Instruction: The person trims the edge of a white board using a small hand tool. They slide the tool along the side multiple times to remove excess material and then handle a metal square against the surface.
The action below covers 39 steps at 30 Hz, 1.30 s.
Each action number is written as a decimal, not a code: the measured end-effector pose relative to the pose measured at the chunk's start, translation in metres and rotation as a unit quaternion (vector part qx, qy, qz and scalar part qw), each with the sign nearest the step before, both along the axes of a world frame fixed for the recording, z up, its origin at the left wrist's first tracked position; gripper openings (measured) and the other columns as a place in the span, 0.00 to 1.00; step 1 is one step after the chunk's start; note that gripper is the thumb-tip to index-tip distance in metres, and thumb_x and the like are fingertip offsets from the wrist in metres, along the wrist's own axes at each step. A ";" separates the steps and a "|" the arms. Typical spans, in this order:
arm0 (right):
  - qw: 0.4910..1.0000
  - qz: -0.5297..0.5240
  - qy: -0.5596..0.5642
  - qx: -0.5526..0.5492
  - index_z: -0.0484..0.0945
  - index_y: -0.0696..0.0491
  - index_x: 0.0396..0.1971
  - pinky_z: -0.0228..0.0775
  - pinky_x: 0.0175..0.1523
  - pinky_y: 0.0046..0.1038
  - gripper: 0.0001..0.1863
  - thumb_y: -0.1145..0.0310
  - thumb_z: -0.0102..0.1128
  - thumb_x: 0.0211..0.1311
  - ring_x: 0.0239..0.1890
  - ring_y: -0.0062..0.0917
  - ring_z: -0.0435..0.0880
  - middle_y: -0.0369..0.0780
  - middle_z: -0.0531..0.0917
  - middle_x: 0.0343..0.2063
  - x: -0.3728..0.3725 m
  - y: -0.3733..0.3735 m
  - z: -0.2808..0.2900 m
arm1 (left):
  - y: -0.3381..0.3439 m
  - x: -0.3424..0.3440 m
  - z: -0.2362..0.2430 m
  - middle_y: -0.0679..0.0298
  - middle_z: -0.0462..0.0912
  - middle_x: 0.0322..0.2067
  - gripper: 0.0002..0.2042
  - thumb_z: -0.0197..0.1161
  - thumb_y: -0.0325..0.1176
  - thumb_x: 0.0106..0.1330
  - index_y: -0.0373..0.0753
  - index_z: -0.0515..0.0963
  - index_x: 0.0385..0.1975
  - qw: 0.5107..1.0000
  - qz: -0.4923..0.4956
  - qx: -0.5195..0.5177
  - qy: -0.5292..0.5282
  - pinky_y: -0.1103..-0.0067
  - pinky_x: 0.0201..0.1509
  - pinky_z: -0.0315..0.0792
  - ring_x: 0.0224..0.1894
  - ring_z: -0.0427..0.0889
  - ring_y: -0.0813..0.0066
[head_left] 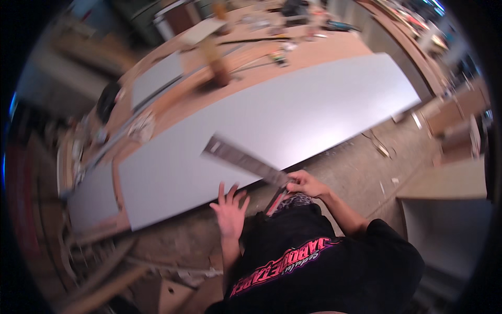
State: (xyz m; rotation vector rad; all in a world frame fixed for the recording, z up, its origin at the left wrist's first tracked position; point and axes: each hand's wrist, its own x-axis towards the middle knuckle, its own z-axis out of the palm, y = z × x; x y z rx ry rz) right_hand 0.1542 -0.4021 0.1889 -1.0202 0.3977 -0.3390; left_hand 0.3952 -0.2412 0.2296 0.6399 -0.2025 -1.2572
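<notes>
My right hand (305, 184) grips a carpenter's square (246, 161) near its corner, just in front of my body. The square's flat metal blade reaches up and left above a long, light grey panel (272, 120), and its shorter arm, with some red on it, points down toward my shirt. Whether the blade touches the panel, I cannot tell. To the left, my left hand (230, 212) is empty, its fingers spread near the panel's front edge.
The panel lies on a wooden worktable (308, 55). On it are a smaller grey board (157, 77), a blurred upright wooden post (213, 60) and scattered tools at the back. A cabinet (444, 209) stands at the right. Wood pieces (112, 288) lie at lower left.
</notes>
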 end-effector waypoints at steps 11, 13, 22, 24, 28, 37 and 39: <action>0.703 -0.677 -0.179 0.127 0.78 0.48 0.47 0.82 0.45 0.35 0.12 0.59 0.56 0.72 0.40 0.26 0.83 0.36 0.84 0.38 -0.368 -0.028 -0.014 | -0.121 -0.073 -0.178 0.55 0.64 0.65 0.30 0.60 0.48 0.71 0.34 0.64 0.65 0.941 0.157 0.256 0.157 0.62 0.69 0.66 0.64 0.67 0.59; 0.622 -0.738 -0.202 0.162 0.80 0.50 0.40 0.82 0.44 0.34 0.11 0.59 0.56 0.72 0.37 0.25 0.84 0.37 0.85 0.34 -0.411 -0.015 -0.037 | -0.124 -0.063 -0.191 0.54 0.69 0.61 0.25 0.58 0.45 0.73 0.33 0.67 0.62 0.938 0.171 0.270 0.132 0.63 0.66 0.69 0.61 0.71 0.59; 0.465 -0.813 -0.241 0.256 0.80 0.51 0.35 0.75 0.38 0.29 0.08 0.63 0.60 0.69 0.32 0.24 0.82 0.35 0.84 0.29 -0.457 0.028 -0.097 | -0.120 -0.087 -0.175 0.53 0.73 0.56 0.22 0.55 0.42 0.75 0.30 0.69 0.57 0.916 0.218 0.313 0.122 0.63 0.64 0.72 0.57 0.74 0.59; 0.460 -0.847 -0.144 0.222 0.80 0.50 0.35 0.75 0.38 0.31 0.06 0.64 0.61 0.67 0.34 0.24 0.82 0.34 0.84 0.30 -0.442 0.034 -0.083 | -0.108 -0.091 -0.183 0.53 0.72 0.57 0.21 0.55 0.41 0.75 0.30 0.68 0.58 0.917 0.224 0.306 0.123 0.62 0.65 0.72 0.58 0.73 0.58; 0.536 -0.839 -0.026 0.089 0.76 0.51 0.48 0.73 0.52 0.40 0.14 0.62 0.55 0.67 0.50 0.29 0.80 0.38 0.83 0.41 -0.430 0.025 -0.047 | -0.106 -0.088 -0.189 0.53 0.71 0.59 0.23 0.55 0.40 0.75 0.31 0.66 0.62 0.928 0.229 0.276 0.102 0.61 0.66 0.71 0.59 0.72 0.58; 0.848 -0.508 -0.150 -0.024 0.74 0.54 0.39 0.71 0.57 0.43 0.15 0.57 0.54 0.65 0.36 0.26 0.76 0.32 0.72 0.25 -0.349 -0.115 0.103 | -0.116 -0.112 -0.161 0.51 0.74 0.56 0.24 0.58 0.40 0.73 0.25 0.67 0.59 0.902 0.295 0.311 0.056 0.63 0.62 0.76 0.56 0.76 0.57; 0.892 -0.447 -0.036 -0.064 0.72 0.53 0.45 0.70 0.53 0.34 0.23 0.56 0.66 0.54 0.38 0.24 0.75 0.32 0.73 0.30 -0.312 -0.125 0.118 | -0.108 -0.104 -0.171 0.50 0.74 0.55 0.24 0.59 0.40 0.73 0.24 0.67 0.58 0.914 0.293 0.276 0.047 0.62 0.61 0.77 0.55 0.76 0.57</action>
